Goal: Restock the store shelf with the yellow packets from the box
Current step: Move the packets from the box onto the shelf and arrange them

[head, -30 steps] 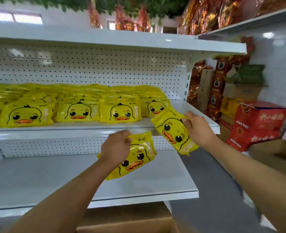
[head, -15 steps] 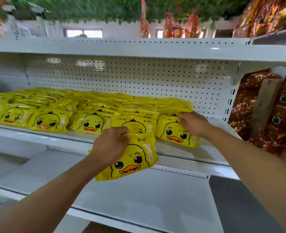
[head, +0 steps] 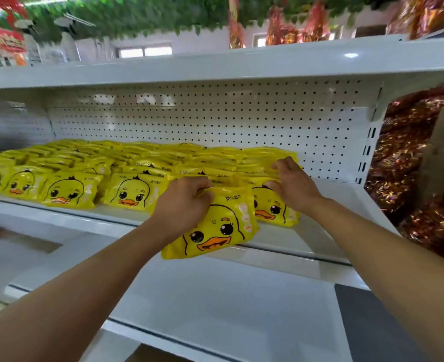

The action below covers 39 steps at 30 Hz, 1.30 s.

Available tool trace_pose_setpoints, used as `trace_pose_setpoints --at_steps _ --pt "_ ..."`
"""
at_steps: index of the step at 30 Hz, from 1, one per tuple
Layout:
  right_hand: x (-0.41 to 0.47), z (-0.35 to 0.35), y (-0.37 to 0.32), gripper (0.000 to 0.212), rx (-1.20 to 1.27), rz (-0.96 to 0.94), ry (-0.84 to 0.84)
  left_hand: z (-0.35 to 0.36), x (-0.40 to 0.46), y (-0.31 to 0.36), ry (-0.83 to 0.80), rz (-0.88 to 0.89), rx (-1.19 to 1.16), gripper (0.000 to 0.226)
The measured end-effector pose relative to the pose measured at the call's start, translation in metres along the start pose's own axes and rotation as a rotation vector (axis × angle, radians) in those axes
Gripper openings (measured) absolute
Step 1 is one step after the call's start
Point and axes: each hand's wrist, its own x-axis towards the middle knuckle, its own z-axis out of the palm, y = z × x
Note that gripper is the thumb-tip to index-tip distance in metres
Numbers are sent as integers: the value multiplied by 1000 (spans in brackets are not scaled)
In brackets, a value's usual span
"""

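Note:
Rows of yellow duck-face packets (head: 70, 189) fill the middle shelf (head: 58, 218) from the left to near its right end. My left hand (head: 183, 202) grips the top edge of one yellow packet (head: 215, 232) and holds it tilted in front of the shelf's front edge. My right hand (head: 291, 184) lies with spread fingers on top of the rightmost stack. Below it, the front packet of that stack (head: 273, 211) stands on the shelf. The box is not in view.
A white pegboard back panel (head: 215, 121) rises behind the packets, and an upper shelf (head: 215, 66) hangs overhead. A bare strip of shelf (head: 328, 205) lies right of the stack. A lower white shelf (head: 215, 304) juts out below. Red-gold bags (head: 411, 165) fill the neighbouring bay at right.
My right hand set its packet at the right end of the front row, let go, and now rests on the stack. My left hand carried its packet up toward the shelf.

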Motion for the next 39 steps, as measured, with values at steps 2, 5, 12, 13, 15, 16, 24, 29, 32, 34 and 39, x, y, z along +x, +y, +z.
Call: trace_pose_setpoints --at_steps 2,5,12,13,15,16,24,29,32,34,39 --pt "-6 -11 5 45 70 43 -9 11 11 14 -27 34 7 28" --pt "-20 -28 17 43 60 89 -32 33 27 34 -95 101 62 31" --pt "-60 -47 40 40 14 49 -19 77 56 55 -259 237 93 18" --pt "-64 -49 41 40 4 60 -23 82 57 54 -260 245 122 19" --pt "-70 -52 43 43 -28 79 -46 93 61 49 -212 273 208 21" --pt "-73 -54 42 45 -42 87 -64 97 63 46 -174 301 238 20" --pt "-95 -65 14 58 -90 114 -111 84 60 28 -72 370 474 51" --pt "-111 -67 -24 62 -109 115 -95 52 37 11 -124 351 440 52" --pt "-126 -61 -56 61 -109 127 -97 34 18 -3 -162 341 401 50" --pt "-136 -55 -79 59 -109 134 -103 23 3 -14 -186 331 350 49" --pt "-167 -26 -135 62 -154 120 -164 1 -46 -59 -268 334 269 46"
